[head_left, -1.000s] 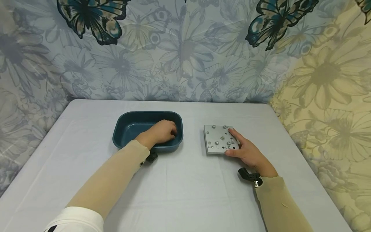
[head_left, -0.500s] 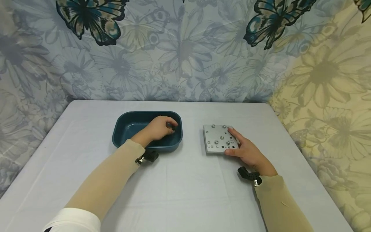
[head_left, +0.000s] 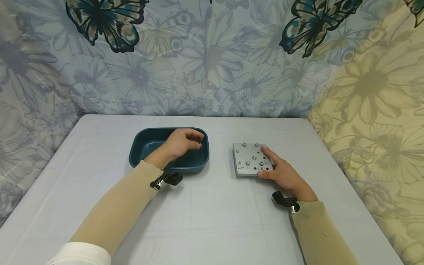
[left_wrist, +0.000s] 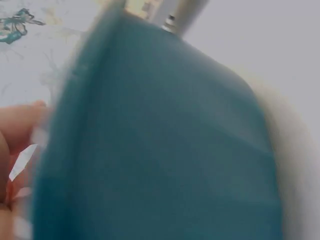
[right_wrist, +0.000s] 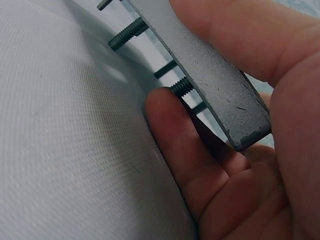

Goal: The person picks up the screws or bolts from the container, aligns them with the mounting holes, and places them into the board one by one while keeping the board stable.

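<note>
My left hand (head_left: 177, 143) is over the right part of a dark teal tray (head_left: 145, 165), thumb and fingers brought together as if round a small dark piece. That piece is too small to name. The left wrist view is blurred, and the fingers (left_wrist: 17, 122) show at its left edge beside the tray wall (left_wrist: 175, 130). With my right hand (head_left: 281, 175) I hold a silver metal plate (head_left: 246, 156) by its right side. Several bolt heads and holes dot its top. Threaded bolt ends (right_wrist: 127, 34) stick out under the plate, and one finger (right_wrist: 170, 115) lies beneath it.
Both things are on a white cloth-covered table (head_left: 205, 213), the tray left of the plate. Behind the table hangs a floral and butterfly backdrop (head_left: 205, 73). A black wrist camera (head_left: 285, 200) sits by my right wrist, another camera (head_left: 170, 179) by the left.
My left hand has risen from deep in the tray and drawn slightly back to the left, its fingertips coming into view. The right hand and the plate have stayed put.
</note>
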The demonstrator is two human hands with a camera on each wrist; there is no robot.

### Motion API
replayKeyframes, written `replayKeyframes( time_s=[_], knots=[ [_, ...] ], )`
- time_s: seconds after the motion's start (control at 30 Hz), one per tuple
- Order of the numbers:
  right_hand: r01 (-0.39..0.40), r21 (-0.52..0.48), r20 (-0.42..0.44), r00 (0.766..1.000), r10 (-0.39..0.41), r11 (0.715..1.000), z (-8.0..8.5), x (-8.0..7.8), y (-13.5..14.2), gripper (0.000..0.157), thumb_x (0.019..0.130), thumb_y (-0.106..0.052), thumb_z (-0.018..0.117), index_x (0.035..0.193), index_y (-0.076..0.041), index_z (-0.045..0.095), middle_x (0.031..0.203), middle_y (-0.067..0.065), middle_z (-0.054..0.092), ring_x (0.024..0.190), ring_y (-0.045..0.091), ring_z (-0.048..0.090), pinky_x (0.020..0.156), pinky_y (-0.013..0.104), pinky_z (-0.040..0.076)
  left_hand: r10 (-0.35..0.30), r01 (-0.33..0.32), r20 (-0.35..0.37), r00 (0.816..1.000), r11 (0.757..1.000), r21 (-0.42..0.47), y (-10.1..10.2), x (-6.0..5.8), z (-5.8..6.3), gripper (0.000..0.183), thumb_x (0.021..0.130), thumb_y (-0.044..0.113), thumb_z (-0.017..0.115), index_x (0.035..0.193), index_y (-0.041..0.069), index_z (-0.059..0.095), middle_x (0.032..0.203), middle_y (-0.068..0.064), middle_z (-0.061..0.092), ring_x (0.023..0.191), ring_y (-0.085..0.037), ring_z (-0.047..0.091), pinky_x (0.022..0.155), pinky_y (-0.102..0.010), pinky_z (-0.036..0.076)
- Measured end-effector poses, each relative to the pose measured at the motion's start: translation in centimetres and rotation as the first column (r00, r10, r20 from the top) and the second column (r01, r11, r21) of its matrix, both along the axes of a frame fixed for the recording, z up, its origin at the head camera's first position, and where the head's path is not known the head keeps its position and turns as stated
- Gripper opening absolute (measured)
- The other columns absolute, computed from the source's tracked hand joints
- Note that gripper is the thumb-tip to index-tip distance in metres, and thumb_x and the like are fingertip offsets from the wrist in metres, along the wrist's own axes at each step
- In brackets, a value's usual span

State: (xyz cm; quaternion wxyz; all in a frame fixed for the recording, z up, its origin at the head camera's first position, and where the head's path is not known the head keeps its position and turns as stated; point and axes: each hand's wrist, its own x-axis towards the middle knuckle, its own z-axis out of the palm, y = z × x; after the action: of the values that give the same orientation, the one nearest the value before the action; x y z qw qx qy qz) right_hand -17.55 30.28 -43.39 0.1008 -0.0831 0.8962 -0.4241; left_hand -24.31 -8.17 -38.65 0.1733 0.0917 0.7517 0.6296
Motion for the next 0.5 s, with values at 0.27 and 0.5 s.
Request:
replayKeyframes(
  time_s=[0.27, 0.5],
  knots=[
    [0.001, 0.017, -0.006, 1.000, -0.001, 1.000, 0.0, 0.0, 0.0, 0.106, 0.077, -0.044, 0.086, 0.160, -0.031, 0.021, 0.165, 0.002, 0.011, 0.144, 0.031, 0.026, 0.112, 0.052, 0.022, 0.047, -0.065, 0.096, 0.994, 0.980, 0.189, 0.8, 0.7, 1.1, 0.033, 0.091, -0.013, 0.064, 0.124, -0.004, 0.065, 0.110, -0.019, 0.065, 0.099, -0.028, 0.068, 0.085, -0.036, 0.056],
    [0.002, 0.029, -0.005, 1.000, -0.002, 1.000, 0.1, 0.0, 0.0, 0.107, 0.078, -0.043, 0.085, 0.161, -0.030, 0.020, 0.165, 0.003, 0.010, 0.143, 0.033, 0.027, 0.112, 0.053, 0.023, 0.066, -0.098, 0.134, 0.989, 0.964, 0.249, 1.8, 1.5, 1.5, 0.031, 0.093, -0.012, 0.061, 0.123, -0.006, 0.065, 0.104, -0.017, 0.061, 0.093, -0.026, 0.068, 0.083, -0.036, 0.057]
  ],
)
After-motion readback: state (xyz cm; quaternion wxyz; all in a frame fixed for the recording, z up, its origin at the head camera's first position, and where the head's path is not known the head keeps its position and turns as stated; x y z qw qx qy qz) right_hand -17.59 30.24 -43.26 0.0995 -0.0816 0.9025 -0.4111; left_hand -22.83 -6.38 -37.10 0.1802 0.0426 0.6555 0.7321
